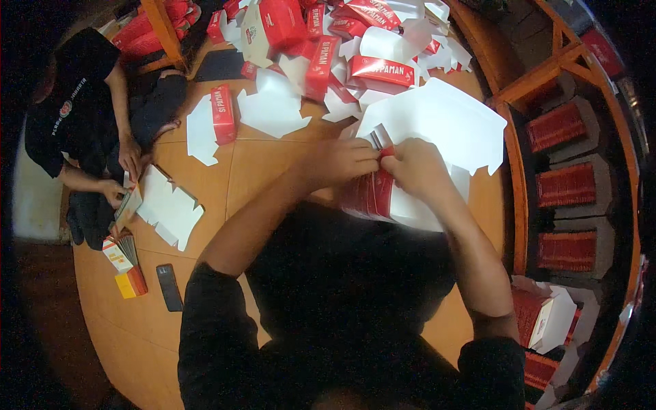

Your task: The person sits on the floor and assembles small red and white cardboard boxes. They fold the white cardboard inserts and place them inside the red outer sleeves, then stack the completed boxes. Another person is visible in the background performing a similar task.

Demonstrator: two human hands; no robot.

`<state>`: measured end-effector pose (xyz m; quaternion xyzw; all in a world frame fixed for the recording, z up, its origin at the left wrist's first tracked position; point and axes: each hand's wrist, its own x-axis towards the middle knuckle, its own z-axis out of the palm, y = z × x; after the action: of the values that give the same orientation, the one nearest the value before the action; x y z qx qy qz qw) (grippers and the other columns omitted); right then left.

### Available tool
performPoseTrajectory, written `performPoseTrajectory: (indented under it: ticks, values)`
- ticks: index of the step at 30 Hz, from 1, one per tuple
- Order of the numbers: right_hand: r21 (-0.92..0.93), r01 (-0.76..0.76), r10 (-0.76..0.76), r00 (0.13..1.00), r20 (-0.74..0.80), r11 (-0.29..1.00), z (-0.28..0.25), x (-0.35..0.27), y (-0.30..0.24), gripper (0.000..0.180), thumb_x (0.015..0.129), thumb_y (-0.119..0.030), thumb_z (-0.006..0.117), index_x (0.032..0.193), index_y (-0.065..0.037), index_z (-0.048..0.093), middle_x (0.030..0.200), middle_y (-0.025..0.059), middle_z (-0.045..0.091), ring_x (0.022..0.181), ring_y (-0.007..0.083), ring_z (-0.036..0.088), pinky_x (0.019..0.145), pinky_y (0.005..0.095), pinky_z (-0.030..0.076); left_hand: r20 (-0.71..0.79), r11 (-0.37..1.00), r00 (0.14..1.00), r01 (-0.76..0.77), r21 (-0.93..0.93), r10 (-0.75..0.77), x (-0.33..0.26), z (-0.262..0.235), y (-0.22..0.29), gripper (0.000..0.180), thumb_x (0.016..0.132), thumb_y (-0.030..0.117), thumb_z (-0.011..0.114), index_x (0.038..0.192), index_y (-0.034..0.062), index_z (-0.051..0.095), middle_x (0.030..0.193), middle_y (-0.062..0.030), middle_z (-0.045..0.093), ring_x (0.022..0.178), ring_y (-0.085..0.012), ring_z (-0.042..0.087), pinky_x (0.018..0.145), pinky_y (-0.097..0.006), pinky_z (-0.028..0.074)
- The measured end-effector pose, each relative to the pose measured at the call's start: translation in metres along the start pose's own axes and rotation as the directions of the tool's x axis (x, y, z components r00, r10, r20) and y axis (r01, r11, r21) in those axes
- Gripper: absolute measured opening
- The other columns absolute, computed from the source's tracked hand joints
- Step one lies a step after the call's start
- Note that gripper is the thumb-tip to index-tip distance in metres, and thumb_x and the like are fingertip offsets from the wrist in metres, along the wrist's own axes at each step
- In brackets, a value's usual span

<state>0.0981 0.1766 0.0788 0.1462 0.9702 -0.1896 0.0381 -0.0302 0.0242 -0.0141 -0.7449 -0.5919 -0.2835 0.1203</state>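
My left hand (350, 161) and my right hand (414, 168) meet over a red and white cardboard box (369, 196) close to my body. Both have their fingers closed on the box's upper edge, the thumbs near each other. Part of the box is hidden behind my hands and the front of my shirt. A large white flap (447, 119) spreads out beyond my right hand. Whether it belongs to this box or to a sheet under it, I cannot tell.
A heap of red and white boxes (386, 72) covers the table's far side. One red box (223, 115) stands apart. At left a person's hands (123, 181) hold a carton piece beside a white cut sheet (171, 208) and a phone (170, 287). Shelves with red stacks (566, 184) line the right.
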Motion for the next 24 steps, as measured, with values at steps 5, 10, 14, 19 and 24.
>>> performPoseTrajectory:
  ticks: [5,10,14,19,24]
  values:
    - [0.209,-0.118,0.098,0.990,0.103,0.971,0.010,0.001,-0.006,0.035,0.092,-0.028,0.051,0.081,-0.003,0.074,0.068,0.0180,0.068,0.067,0.0347,0.068,0.075,0.0441,0.055,-0.058,0.996,0.995,0.073,-0.057,-0.076,-0.006,0.009,-0.002,0.024,0.084,0.009,0.060,0.107,0.0079,0.065,0.116,-0.0116,0.066,0.106,-0.0299,0.065,0.091,-0.039,0.055]
    - [0.183,-0.071,0.075,0.997,-0.018,0.981,0.014,0.006,0.005,0.042,0.096,-0.031,0.050,0.081,0.003,0.071,0.074,0.0227,0.068,0.070,0.0387,0.068,0.074,0.0454,0.054,-0.153,0.992,0.985,0.069,-0.101,-0.085,-0.003,0.012,-0.007,0.018,0.084,0.009,0.058,0.101,0.0078,0.063,0.107,-0.0091,0.065,0.100,-0.0272,0.064,0.088,-0.037,0.053]
    - [0.216,-0.011,0.099,0.910,-0.404,0.976,-0.008,-0.020,0.013,0.046,0.095,-0.036,0.055,0.078,0.005,0.068,0.080,0.0272,0.066,0.077,0.0424,0.068,0.072,0.0462,0.053,-0.120,0.964,0.972,0.177,-0.197,-0.203,-0.008,0.006,-0.001,0.015,0.082,0.007,0.059,0.097,0.0075,0.061,0.099,-0.0081,0.066,0.098,-0.0272,0.064,0.088,-0.036,0.051]
    - [0.320,-0.184,0.344,0.745,-0.571,0.929,-0.006,-0.058,0.109,0.041,0.094,-0.039,0.062,0.087,0.001,0.063,0.075,0.0106,0.064,0.064,0.0246,0.061,0.063,0.0380,0.049,-0.006,0.948,0.951,0.308,-0.081,-0.310,-0.005,0.003,-0.001,0.018,0.081,0.003,0.065,0.098,0.0104,0.066,0.110,-0.0055,0.070,0.105,-0.0267,0.065,0.098,-0.040,0.049]
    - [0.664,-0.211,0.454,0.864,-0.216,0.717,0.006,-0.055,0.143,0.045,0.095,-0.043,0.062,0.086,0.001,0.059,0.078,0.0074,0.063,0.073,0.0173,0.060,0.068,0.0333,0.048,-0.088,0.928,0.936,0.319,-0.192,-0.340,-0.008,0.012,0.000,0.022,0.079,-0.005,0.068,0.098,0.0058,0.067,0.108,-0.0094,0.070,0.098,-0.0270,0.068,0.087,-0.034,0.055]
